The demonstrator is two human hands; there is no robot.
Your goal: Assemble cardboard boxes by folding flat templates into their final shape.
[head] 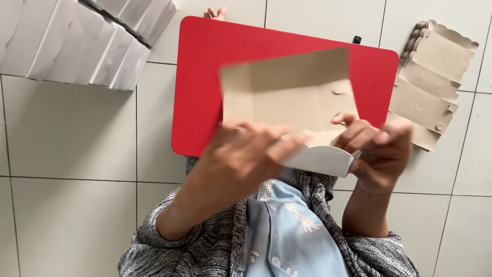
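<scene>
Held up over the red bench (205, 77), a half-folded brown cardboard box blank (289, 95), long axis running left to right, white outer face turned toward the body at its near edge. Left hand (241, 159) closed on the near-left edge, fingers curled over it though blurred; right hand (376, 154) pinching the near-right corner flap, both equally close. Stacked flat blanks (430, 87) on the floor at far right, white folded boxes (77, 41) far left.

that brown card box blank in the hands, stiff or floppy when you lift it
The box blank looks fairly stiff: its panels stand flat above the left hand and right hand. It probably bends readily along its creases. Thin sheet, so likely light.
</scene>
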